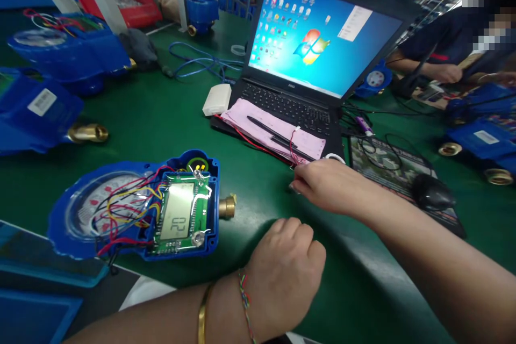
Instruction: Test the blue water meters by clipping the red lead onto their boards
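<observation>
One opened blue meter (139,204) lies on a green table (258,188), just left of a person's two hands; coloured wires (116,212) loop across its round dial, digits show on its small screen (177,210), and a brass fitting (228,207) juts toward the hands. The left hand (284,274), wearing a gold bangle (203,312) and a braided string (245,298) at the wrist, is curled into a fist near the fitting, its palm side hidden; the right hand (322,185), fingers drawn together, is at the front edge of a laptop (318,43), beside the end of a red wire (250,141); whether it grips the wire cannot be told. Dark pens (264,126) lie on a pink sheet (282,124) across the laptop; a black mouse (433,192) sits on a patterned mat (387,164) to the right; a co-worker's hand (445,72) shows beyond.
</observation>
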The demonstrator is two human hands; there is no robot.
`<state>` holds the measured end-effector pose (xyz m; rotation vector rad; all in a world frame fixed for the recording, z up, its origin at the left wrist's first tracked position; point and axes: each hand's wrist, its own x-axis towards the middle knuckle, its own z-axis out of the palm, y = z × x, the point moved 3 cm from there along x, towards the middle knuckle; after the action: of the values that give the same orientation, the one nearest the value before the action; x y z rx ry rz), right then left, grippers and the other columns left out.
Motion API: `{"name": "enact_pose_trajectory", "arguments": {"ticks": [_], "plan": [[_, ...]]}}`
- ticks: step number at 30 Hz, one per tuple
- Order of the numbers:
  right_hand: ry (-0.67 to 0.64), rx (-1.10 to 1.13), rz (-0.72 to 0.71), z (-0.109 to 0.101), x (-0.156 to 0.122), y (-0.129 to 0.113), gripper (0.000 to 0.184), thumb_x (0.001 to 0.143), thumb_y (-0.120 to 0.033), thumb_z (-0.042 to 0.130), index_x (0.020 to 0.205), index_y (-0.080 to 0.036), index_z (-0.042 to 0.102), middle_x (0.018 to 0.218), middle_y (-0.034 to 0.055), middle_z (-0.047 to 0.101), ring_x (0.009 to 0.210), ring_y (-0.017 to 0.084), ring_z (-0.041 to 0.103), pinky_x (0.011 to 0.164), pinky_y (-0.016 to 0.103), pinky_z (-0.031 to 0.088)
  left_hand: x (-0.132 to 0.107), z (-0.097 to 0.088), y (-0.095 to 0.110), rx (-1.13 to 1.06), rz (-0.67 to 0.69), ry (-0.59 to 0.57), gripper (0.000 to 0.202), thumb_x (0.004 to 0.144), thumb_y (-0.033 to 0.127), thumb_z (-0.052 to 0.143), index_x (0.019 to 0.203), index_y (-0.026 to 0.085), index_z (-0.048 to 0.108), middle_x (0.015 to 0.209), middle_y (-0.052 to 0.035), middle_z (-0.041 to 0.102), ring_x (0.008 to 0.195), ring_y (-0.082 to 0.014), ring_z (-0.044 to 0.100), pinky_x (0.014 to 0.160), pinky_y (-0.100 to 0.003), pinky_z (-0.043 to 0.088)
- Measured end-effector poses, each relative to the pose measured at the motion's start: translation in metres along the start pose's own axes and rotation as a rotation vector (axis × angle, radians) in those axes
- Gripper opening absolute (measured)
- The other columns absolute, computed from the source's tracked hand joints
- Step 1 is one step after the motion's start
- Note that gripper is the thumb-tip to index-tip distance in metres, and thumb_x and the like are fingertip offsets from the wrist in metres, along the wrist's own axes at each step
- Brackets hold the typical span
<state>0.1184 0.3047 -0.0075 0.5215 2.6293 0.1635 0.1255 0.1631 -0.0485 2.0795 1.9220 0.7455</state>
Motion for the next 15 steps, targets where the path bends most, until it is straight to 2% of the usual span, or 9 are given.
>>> {"name": "enact_pose_trajectory", "arguments": {"ticks": [5,11,15], "plan": [[0.023,-0.033,-0.002,0.004,-0.003,-0.002,0.019,0.088,-0.025,0.053,0.08,-0.014,0.067,0.073,0.0124,0.069,0.071,0.028,0.066,0.054,0.031,0.036,0.0,0.0,0.001,0.014,0.004,0.059,0.01,0.083,0.009,0.046,0.076,0.015,0.05,0.079,-0.0058,0.047,0.078,-0.0231,0.044,0.07,-0.038,0.043],[0.084,-0.017,0.011,0.01,-0.005,-0.001,0.019,0.088,-0.026,0.051,0.08,-0.015,0.065,0.07,0.0113,0.067,0.068,0.027,0.065,0.053,0.03,0.033,-0.001,0.002,-0.001,0.009,0.009,0.027,0.007,0.083,0.012,0.048,0.078,0.016,0.05,0.083,-0.0062,0.049,0.08,-0.0235,0.045,0.072,-0.038,0.043],[0.122,0.128,0.019,0.015,-0.009,0.008,0.017,0.086,-0.023,0.051,0.08,-0.015,0.065,0.069,0.0097,0.066,0.067,0.025,0.063,0.055,0.03,0.035,-0.001,0.0,-0.002,0.005,-0.033,0.031,0.007,0.083,0.011,0.049,0.079,0.016,0.051,0.084,-0.0059,0.049,0.082,-0.0236,0.045,0.074,-0.039,0.043]]}}
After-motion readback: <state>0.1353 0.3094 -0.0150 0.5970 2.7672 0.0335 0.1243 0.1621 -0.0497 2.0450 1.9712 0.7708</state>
